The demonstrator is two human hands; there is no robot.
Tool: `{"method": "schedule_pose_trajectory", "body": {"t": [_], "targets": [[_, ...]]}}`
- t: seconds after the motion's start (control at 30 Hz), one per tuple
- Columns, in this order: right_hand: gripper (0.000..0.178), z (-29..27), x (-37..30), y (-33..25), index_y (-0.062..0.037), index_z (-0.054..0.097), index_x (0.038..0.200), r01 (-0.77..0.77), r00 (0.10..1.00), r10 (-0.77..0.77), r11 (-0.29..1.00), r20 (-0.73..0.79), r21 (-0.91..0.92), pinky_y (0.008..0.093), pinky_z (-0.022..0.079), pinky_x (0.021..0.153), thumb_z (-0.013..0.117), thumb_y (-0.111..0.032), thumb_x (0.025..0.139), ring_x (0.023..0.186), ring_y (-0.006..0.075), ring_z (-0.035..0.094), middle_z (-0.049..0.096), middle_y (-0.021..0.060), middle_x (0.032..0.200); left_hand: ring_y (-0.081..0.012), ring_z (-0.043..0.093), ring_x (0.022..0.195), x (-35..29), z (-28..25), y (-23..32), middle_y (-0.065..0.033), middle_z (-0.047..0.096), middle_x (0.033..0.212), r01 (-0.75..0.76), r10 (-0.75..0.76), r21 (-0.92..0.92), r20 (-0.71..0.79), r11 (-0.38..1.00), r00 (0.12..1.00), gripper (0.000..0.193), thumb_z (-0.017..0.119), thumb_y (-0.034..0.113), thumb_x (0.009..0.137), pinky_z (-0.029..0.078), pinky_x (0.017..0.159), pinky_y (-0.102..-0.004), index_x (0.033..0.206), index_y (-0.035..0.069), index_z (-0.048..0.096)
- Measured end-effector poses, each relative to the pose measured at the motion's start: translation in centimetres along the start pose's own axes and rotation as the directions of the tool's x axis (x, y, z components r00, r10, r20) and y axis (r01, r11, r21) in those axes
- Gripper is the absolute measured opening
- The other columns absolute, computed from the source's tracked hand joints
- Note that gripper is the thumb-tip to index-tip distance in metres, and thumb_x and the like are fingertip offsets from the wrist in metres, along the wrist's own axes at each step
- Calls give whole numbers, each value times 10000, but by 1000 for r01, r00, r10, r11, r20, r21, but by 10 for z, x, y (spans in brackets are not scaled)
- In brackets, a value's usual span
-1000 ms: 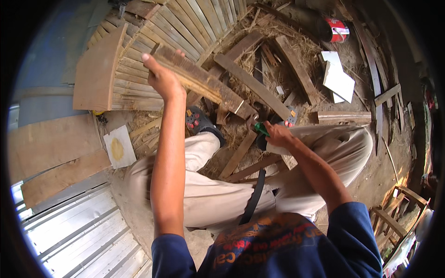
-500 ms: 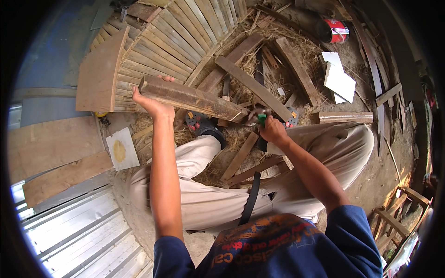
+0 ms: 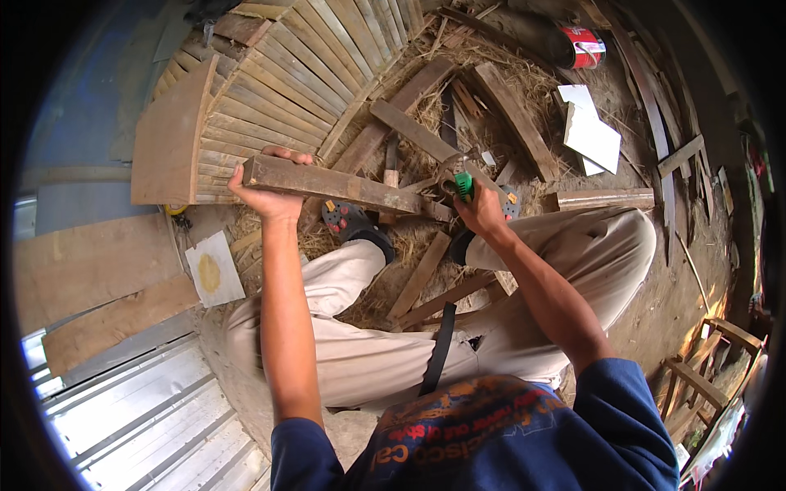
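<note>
My left hand (image 3: 274, 195) is wrapped around the left end of a thick brown wooden beam (image 3: 348, 186), which lies slanted across in front of me, its far end lower at the right. In my right hand (image 3: 481, 209) is a green-handled metal tool (image 3: 464, 186). The tool's dark metal head is beside the beam's right end; I cannot tell whether they touch, and its exact kind is unclear. Behind the head, a loose plank (image 3: 416, 131) rests among other boards.
Loose boards (image 3: 517, 123) and straw lie around my sandalled feet. A slatted wooden platform (image 3: 278, 90) curves at the upper left. White board pieces (image 3: 592, 135) and a red-labelled container (image 3: 584, 47) are at the upper right. A small wooden frame (image 3: 696, 380) stands at the lower right.
My right hand has risen slightly and turned, so more of the green handle shows. The beam's left end has dropped a little, making it lie more level.
</note>
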State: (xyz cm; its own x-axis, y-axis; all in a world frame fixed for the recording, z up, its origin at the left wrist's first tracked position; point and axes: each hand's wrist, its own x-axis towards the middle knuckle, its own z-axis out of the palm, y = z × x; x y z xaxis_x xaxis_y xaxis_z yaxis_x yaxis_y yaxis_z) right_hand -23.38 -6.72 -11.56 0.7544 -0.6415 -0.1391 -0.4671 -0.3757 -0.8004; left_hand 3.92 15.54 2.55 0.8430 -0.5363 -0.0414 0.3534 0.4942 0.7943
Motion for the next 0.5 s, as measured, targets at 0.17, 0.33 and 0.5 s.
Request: {"method": "schedule_pose_trajectory", "body": {"t": [0.17, 0.33, 0.5], "targets": [[394, -10, 5, 1, 46, 597, 1042, 67, 996, -68, 998, -49, -19, 525, 508, 723, 734, -256, 829, 860, 501, 655, 664, 306, 826, -367, 610, 961, 2, -8, 7, -145, 644, 899, 28, -28, 2, 20, 1000, 999, 640, 385, 637, 816, 402, 928, -498, 821, 40, 619], [378, -18, 9, -3, 53, 607, 995, 37, 999, -37, 998, -2, -47, 518, 516, 717, 738, -259, 827, 841, 494, 657, 665, 301, 817, -313, 544, 851, 0, -15, 11, -107, 571, 825, -41, 41, -7, 77, 999, 996, 605, 402, 630, 796, 378, 917, -498, 796, 60, 605], [335, -21, 14, 13, 86, 629, 901, -63, 989, 73, 995, 131, -79, 509, 533, 734, 713, -223, 804, 856, 423, 700, 683, 291, 827, -257, 478, 731, -2, -28, 12, -79, 489, 727, -19, 14, -63, -79, 998, 997, 554, 429, 634, 782, 368, 914, -493, 739, 94, 548]]}}
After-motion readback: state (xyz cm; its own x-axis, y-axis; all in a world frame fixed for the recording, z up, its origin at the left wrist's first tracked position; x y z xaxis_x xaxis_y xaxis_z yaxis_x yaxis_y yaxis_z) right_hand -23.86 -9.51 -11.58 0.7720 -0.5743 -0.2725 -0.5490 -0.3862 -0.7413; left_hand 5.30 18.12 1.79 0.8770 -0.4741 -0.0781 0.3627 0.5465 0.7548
